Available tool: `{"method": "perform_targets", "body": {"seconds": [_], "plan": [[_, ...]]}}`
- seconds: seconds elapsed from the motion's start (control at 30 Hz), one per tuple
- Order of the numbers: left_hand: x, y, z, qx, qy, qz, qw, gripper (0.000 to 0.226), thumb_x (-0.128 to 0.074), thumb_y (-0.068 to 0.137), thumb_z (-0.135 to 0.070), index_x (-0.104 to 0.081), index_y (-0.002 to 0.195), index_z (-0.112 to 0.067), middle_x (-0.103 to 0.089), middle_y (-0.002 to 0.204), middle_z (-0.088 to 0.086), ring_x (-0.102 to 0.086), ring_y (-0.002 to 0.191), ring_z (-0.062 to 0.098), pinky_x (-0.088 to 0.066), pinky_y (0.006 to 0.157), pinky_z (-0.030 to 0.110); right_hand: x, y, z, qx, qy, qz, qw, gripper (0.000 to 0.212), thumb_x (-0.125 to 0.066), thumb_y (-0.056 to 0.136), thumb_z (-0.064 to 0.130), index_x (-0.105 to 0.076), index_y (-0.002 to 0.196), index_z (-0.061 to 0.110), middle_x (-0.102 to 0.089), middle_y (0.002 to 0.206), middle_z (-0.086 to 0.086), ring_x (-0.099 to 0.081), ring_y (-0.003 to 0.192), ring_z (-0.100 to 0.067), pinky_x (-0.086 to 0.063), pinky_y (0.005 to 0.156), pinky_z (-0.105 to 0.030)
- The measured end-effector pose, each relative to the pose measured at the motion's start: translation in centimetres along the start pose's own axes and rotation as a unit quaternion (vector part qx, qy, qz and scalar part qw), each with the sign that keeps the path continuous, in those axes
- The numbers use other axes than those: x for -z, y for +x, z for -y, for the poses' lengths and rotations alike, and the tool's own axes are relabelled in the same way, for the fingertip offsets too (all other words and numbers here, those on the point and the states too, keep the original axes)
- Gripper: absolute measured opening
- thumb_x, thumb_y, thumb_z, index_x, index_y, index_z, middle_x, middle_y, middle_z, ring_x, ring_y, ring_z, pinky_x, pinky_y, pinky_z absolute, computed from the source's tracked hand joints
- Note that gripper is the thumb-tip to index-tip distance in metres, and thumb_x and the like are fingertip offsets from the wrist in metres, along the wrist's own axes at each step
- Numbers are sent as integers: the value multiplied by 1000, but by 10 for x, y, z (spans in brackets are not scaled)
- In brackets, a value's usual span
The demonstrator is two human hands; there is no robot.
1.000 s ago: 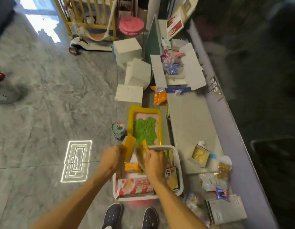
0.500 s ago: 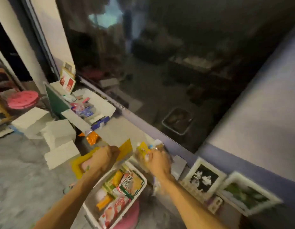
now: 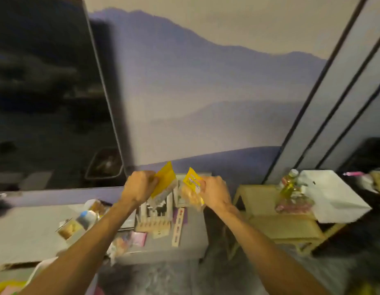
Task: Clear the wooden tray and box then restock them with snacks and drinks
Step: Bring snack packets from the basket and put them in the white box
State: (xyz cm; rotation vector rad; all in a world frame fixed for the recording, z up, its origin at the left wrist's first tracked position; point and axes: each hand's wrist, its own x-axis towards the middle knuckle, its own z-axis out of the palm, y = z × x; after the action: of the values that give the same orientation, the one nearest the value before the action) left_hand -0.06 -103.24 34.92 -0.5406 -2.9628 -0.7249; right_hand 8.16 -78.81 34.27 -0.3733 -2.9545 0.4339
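Head view: left hand (image 3: 139, 187) grips yellow packet (image 3: 165, 181); right hand (image 3: 214, 191) grips snack bag (image 3: 191, 188).

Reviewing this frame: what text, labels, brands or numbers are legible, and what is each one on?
Nothing here can be read as words; the frame is motion-blurred.
Right packet, held in the right hand: red print on its yellow label, too blurred to read.
Wooden strip on the grey bench: red marks, too blurred to read.
Left packet, held in the left hand: plain yellow, no print shows.
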Motion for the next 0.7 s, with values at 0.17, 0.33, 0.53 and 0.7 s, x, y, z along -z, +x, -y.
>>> {"method": "perform_targets", "body": {"seconds": [0.17,0.33,0.53,0.7], "plan": [[-79,24,-158,-130,-40,47,990,40,-59,96,-29,-41,60,-23,-54,62,2,-65,74,42,-46,63,40,65,-29,-163,-80,-45,-50,995,25,-56,107,28,-74,111,12,-77,109,-10,-71,99,-33,-46,72,-35],[-166,31,-300,-167,-98,86,977,42,-60,97,-37,-54,64,-13,-58,60,4,-57,62,31,-41,60,38,111,-67,-313,-180,-26,-73,981,25,-50,106,27,-72,108,15,-73,102,-10,-71,95,-32,-52,74,-37],[-254,62,-429,-222,-114,129,960,51,-56,98,-44,-45,56,-17,-56,54,4,-57,53,27,-49,58,41,151,-97,-440,-228,-57,-53,971,18,-54,104,18,-71,107,11,-74,102,-9,-71,96,-29,-52,80,-37],[-317,99,-514,-190,-122,169,959,39,-63,101,-34,-62,68,-14,-66,64,7,-68,58,28,-58,63,47,155,-78,-535,-283,-46,-53,957,13,-59,98,15,-71,101,13,-71,94,-6,-72,89,-26,-61,78,-40]]}}
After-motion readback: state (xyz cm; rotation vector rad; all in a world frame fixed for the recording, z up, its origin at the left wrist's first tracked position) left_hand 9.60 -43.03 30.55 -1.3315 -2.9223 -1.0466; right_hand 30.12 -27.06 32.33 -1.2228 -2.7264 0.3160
